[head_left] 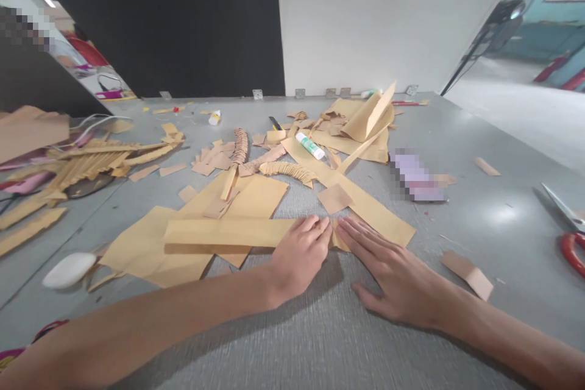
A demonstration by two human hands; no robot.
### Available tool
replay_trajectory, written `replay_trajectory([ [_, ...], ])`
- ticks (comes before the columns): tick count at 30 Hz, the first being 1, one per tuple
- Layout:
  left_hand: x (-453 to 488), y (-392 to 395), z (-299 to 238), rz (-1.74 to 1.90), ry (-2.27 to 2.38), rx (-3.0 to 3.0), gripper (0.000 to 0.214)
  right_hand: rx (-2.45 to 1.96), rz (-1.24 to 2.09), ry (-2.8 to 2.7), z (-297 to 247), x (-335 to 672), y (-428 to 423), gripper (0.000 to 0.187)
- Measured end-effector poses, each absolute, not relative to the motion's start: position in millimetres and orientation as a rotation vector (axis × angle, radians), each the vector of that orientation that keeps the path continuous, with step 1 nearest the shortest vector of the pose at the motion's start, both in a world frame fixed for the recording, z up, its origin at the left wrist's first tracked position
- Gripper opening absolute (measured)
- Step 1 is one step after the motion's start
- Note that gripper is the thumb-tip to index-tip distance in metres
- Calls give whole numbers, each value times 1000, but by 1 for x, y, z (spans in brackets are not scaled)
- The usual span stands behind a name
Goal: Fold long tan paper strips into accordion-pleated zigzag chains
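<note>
Where both hands point(304, 256) point(395, 274) touch, a paper strip point(228, 233), tan, long, narrow.

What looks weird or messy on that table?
Mostly the mess: loose paper scraps lie scattered over the gray table, some near the glue stick. A bent scrap lies off beyond the right forearm, away from the main pile. I can't see any spill.

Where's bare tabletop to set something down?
Bare grey tabletop lies nearside between the left hand and right hand, and left of the red-handled metal scissors. Beyond both hands, tan paper pieces and a white-green glue stick crowd it.
</note>
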State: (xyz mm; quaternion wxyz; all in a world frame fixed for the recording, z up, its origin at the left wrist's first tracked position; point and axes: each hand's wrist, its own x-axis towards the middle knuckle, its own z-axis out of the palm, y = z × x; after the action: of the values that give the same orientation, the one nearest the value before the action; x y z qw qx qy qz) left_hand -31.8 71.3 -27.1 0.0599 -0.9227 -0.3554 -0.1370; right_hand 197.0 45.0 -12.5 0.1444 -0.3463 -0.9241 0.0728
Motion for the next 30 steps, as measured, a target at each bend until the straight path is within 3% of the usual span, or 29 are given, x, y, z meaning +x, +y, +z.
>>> replay_trajectory([
  [9,-33,71,-35,-604,-1088,-2749,29,-994,211,-2727,-14,204,46,90],
  [30,-36,71,-36,-692,-1139,-2935,39,-995,212,-2683,-17,202,45,86],
])
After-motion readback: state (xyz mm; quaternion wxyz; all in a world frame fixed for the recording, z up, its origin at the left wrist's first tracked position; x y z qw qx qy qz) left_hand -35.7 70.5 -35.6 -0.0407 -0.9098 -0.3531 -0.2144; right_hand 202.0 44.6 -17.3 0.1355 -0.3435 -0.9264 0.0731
